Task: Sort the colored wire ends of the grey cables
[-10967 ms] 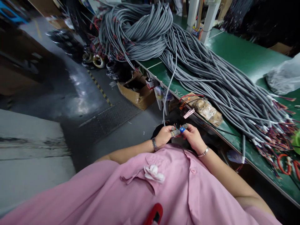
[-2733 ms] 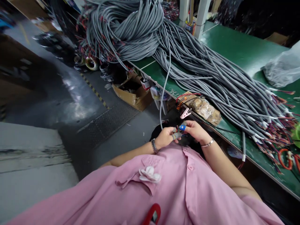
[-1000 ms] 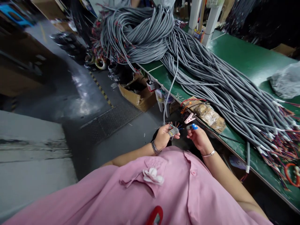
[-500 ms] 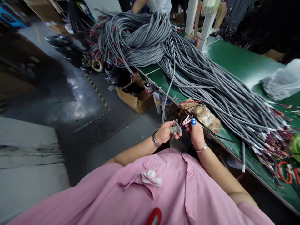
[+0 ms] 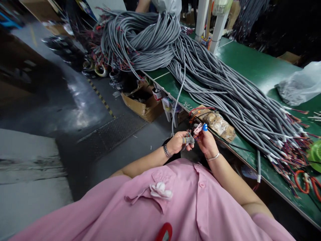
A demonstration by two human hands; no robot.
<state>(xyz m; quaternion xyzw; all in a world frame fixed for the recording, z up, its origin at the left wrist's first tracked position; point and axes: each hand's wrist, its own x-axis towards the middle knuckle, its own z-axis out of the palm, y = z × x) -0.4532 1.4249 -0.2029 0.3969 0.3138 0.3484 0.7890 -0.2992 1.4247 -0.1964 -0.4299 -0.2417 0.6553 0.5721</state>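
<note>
Wires [image 5: 189, 133] in left hand [image 5: 177, 142], dark-filled box [image 5: 135, 104]

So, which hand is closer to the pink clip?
Right. The right hand has its fingers beside the pink clip; the left hand is farther away, lower and to the left.

No text, brand or number is legible. The printing on the blue-and-yellow packet [image 5: 205, 42] beside the pale post [image 5: 217, 33] and the pale handwritten marks [image 5: 186, 103] on the green tabletop [image 5: 244, 55] are too small to read, as is the label on the red-and-white container [image 5: 157, 94] below the tabletop's edge.
</note>
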